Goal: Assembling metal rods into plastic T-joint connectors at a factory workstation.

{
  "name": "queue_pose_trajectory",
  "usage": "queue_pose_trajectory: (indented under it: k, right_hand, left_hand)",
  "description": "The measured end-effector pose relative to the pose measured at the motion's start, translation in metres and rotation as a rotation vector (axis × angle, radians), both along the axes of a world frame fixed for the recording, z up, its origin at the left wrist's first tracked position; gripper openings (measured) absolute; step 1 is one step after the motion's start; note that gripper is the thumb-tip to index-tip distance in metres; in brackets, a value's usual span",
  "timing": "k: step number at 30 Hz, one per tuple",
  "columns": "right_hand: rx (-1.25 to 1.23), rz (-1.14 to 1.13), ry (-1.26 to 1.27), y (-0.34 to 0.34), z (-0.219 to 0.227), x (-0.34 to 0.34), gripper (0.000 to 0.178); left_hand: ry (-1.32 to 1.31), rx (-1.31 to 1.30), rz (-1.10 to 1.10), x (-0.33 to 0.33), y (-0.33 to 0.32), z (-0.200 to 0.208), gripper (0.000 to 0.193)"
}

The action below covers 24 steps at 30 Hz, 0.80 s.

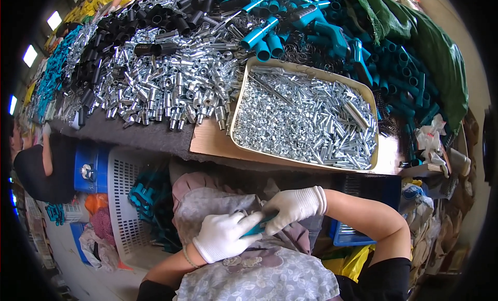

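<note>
Over my lap, both hands in white knitted gloves are closed around a small teal part. My left hand point(222, 236) grips it from the left, fingers pointing to the right. My right hand point(294, 207) is bent over its other end. Only a little of the teal part point(254, 230) shows between the gloves, so its full shape is hidden. Beyond my hands, on the bench, stands a cream tray point(306, 162) of small shiny nuts and metal pins.
Metal fittings point(181, 88) are heaped on the bench, with black sleeves point(179, 23) behind and teal gun-shaped bodies point(332, 33) at right. A white basket point(124, 218) of teal parts is left of my lap; a blue bin point(358, 241) is right. Another person point(44, 166) sits far left.
</note>
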State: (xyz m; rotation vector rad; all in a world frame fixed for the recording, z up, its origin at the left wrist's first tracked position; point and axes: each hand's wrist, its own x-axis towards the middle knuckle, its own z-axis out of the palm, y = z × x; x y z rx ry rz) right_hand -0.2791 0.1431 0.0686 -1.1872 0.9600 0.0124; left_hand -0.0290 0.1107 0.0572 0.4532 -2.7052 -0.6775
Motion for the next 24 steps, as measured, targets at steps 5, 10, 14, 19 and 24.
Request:
queue_pose_trajectory:
  k: [5,10,14,19,24]
  right_hand:
    - [-0.212,-0.133,-0.03,0.021,-0.005,0.005,0.05]
    - [-0.33,-0.222,0.086,0.036,-0.019,0.012,0.052]
    - [-0.383,-0.278,0.069,0.044,-0.019,0.011,0.05]
    - [-0.523,-0.245,0.297,0.034,0.025,0.014,0.052]
    - [-1.263,-0.513,0.446,0.013,0.077,-0.008,0.032]
  left_hand:
    - [-0.016,-0.028,-0.026,-0.001,-0.001,0.003,0.05]
    - [-0.029,-0.04,-0.057,-0.003,-0.001,0.004,0.049]
    - [-0.06,-0.044,-0.075,-0.006,0.0,0.009,0.05]
    - [-0.062,0.017,-0.084,-0.008,-0.016,0.015,0.047]
    - [0.165,0.051,0.066,-0.014,-0.024,0.032,0.043]
